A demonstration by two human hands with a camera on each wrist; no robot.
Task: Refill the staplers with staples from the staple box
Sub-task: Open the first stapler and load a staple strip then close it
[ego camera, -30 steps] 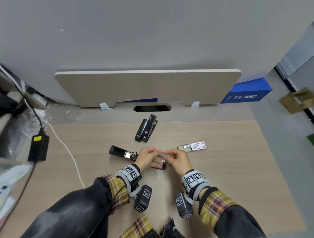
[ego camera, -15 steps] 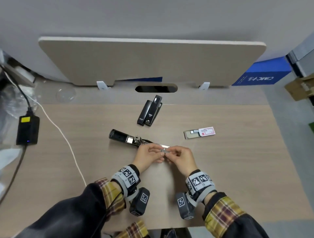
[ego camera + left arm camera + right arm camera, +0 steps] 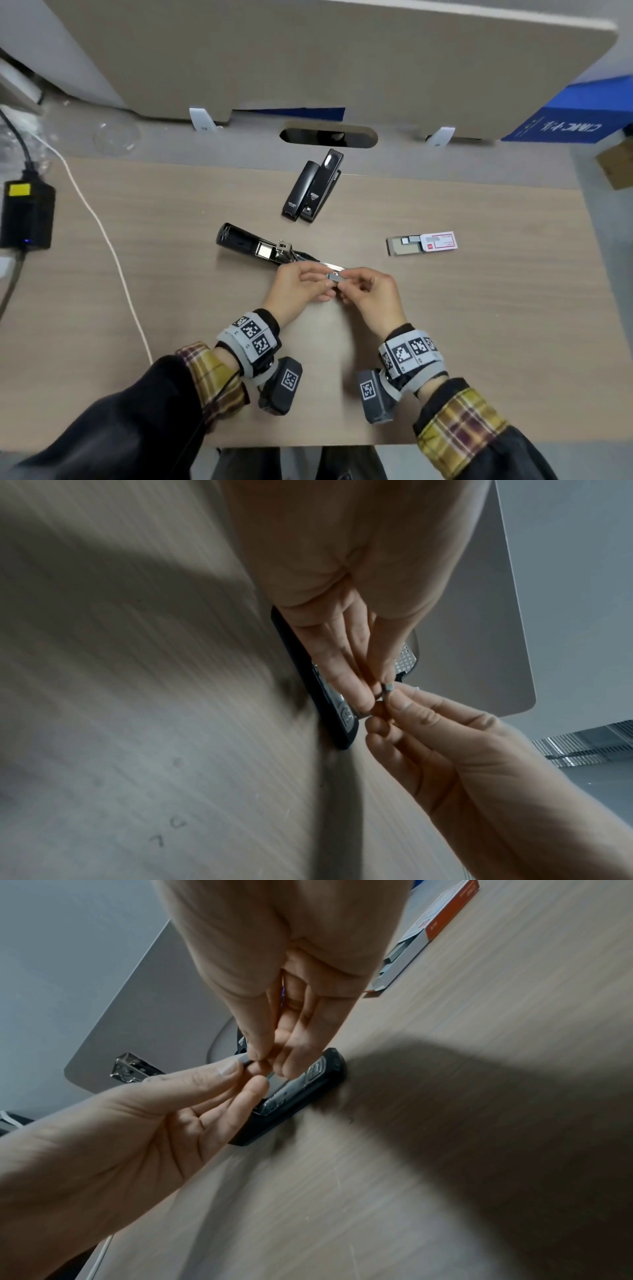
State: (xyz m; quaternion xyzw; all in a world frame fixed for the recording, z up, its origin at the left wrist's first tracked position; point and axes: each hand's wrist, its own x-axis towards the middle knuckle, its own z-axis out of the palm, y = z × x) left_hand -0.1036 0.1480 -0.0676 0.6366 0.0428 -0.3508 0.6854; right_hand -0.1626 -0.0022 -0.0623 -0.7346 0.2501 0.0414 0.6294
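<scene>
**Both hands pinch a staple strip over the opened stapler**

Over the middle of the desk (image 3: 479, 342), the left hand (image 3: 298, 291) and the right hand (image 3: 371, 298) meet fingertip to fingertip around a short grey staple strip (image 3: 335, 277). Each hand has thumb and forefinger curled in and pinching one end of it; the left wrist view shows the left fingers (image 3: 346, 669) closing on the strip from above, and the right wrist view shows the right fingers (image 3: 294, 1053) doing the same.

Directly beneath the hands lies the opened stapler (image 3: 253, 245), black, swung flat on the desk with its metal magazine exposed and its far end hidden under the fingers. Behind it, near the back edge, two closed staplers (image 3: 313, 186) lie side by side, touching. Off to the right, well apart from the hands, sits the staple box (image 3: 423, 242), its grey tray slid partly out of a white and red sleeve.

A white cable (image 3: 102, 233) runs along the left side past a black adapter (image 3: 27, 214).
</scene>
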